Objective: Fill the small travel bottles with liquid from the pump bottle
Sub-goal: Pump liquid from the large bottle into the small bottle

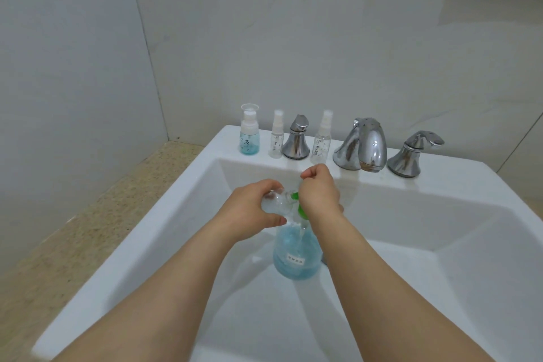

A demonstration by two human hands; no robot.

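Three small clear travel spray bottles stand on the white sink (pixel 182 214) ledge: one blue-filled (pixel 249 138), two empty (pixel 276 138) (pixel 321 141). Over the basin, the left hand (pixel 249 211) grips a fourth clear bottle (pixel 276 203); the right hand (pixel 318 194) closes on the blue pump bottle (pixel 296 256).

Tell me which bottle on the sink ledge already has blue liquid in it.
The leftmost bottle, wider than the rest and left of the left tap handle. Its lower part is blue; the two slim bottles beside that handle look clear.
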